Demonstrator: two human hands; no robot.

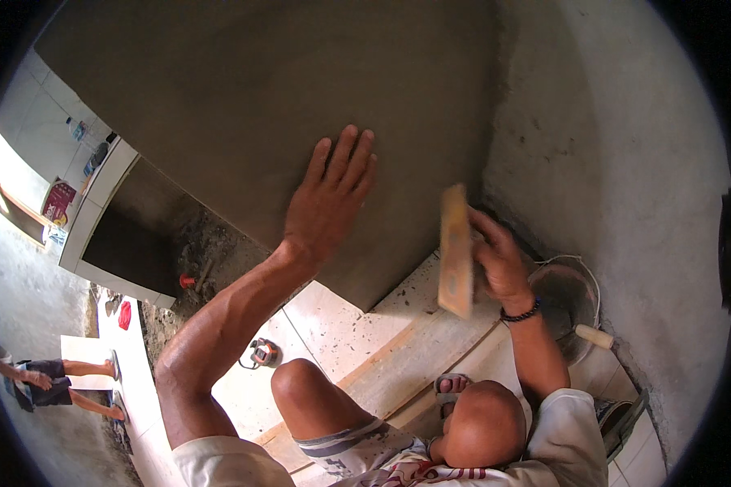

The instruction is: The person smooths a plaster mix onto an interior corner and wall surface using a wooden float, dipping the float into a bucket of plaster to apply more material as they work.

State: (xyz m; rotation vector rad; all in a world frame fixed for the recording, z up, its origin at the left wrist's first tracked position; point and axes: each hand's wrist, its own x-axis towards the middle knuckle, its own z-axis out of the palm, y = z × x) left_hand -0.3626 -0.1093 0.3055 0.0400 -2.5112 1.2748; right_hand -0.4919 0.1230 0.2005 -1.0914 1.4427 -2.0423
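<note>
My left hand (330,199) lies flat with its fingers stretched out on a dark grey plastered surface (244,89), and nothing is in it. To its right, my right hand (502,264) grips a narrow, yellowish wooden float (456,268) from behind. The float is upright, slightly blurred, near the surface's right-hand corner; whether it touches the plaster I cannot tell. Part of my right fingers is hidden behind it. Just below that hand stands a bucket (586,286) with a white wire handle, and a pale tool handle (594,336) juts over its rim.
Planks (406,357) lie across the splattered tile floor (333,312) by my knees. A tape measure (263,352) is on the tiles. A grey wall (642,178) rises at right. At left are a tiled counter (97,195) and another person (45,377) in dark shorts.
</note>
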